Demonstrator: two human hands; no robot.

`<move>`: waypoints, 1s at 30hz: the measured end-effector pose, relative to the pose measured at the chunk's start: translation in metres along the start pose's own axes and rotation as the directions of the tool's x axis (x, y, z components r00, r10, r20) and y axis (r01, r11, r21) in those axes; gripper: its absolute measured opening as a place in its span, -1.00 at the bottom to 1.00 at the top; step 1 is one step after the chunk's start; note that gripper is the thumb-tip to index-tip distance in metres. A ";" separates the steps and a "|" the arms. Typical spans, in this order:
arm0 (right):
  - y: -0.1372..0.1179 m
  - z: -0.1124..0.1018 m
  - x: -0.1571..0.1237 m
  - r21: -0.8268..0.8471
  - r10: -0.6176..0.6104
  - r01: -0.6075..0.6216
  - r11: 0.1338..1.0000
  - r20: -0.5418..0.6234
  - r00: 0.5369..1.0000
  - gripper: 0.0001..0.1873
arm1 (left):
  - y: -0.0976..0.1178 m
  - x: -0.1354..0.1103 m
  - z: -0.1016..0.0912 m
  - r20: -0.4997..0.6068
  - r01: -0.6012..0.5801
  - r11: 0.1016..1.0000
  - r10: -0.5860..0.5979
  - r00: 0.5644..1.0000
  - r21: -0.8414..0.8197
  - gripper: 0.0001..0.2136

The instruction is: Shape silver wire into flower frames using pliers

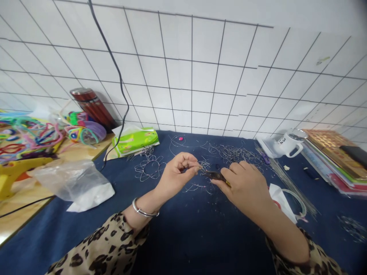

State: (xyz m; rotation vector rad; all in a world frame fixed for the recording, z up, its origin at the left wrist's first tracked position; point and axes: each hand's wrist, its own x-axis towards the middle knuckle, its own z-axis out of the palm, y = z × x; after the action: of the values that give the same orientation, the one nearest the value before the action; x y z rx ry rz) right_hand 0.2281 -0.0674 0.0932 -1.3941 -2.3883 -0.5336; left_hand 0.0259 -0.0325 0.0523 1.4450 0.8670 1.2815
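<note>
My left hand (183,170) is closed in a pinch over the table, its thumb and forefinger on a thin wire (200,167). My right hand (243,187) is wrapped round a pair of pliers (216,175) with dark jaws, which point left towards my left fingertips. Whether the jaws touch the wire I cannot tell. Behind and below the hands lie small bent wire pieces (197,186), some with tiny beads. A flower-shaped wire piece (149,168) rests left of my left hand.
A wire tangle (236,152) and long straight wires (289,183) lie behind and to the right. A white mug (291,143) stands near stacked books (332,160). Leftward are a green tissue pack (134,142), a plastic bag (77,183), a red thermos (93,107) and a yellow glue gun (20,170).
</note>
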 end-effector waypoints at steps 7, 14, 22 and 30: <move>0.001 0.005 0.003 -0.037 0.032 -0.030 0.999 0.037 0.999 -0.63 | 0.000 -0.001 0.001 0.010 0.039 0.999 -0.040 0.999 0.020 -0.88; 0.001 0.008 0.000 -0.027 0.048 -0.046 0.999 0.071 0.996 -0.65 | -0.005 0.002 0.000 0.022 0.090 0.994 -0.089 0.996 -0.061 -0.87; 0.004 0.013 0.002 0.000 0.031 -0.031 1.000 0.075 0.997 -0.64 | -0.012 0.004 -0.002 0.046 0.108 0.993 -0.106 0.993 -0.050 -0.87; 0.007 0.017 0.001 0.033 0.018 -0.021 0.999 0.090 0.996 -0.62 | -0.017 0.005 -0.005 0.054 0.021 1.000 -0.020 0.998 -0.020 -0.92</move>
State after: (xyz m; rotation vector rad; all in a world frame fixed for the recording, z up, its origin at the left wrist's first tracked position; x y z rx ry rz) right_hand 0.2319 -0.0552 0.0797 -1.4540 -2.4386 -0.4317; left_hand 0.0235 -0.0219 0.0368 1.4444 0.8294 1.2271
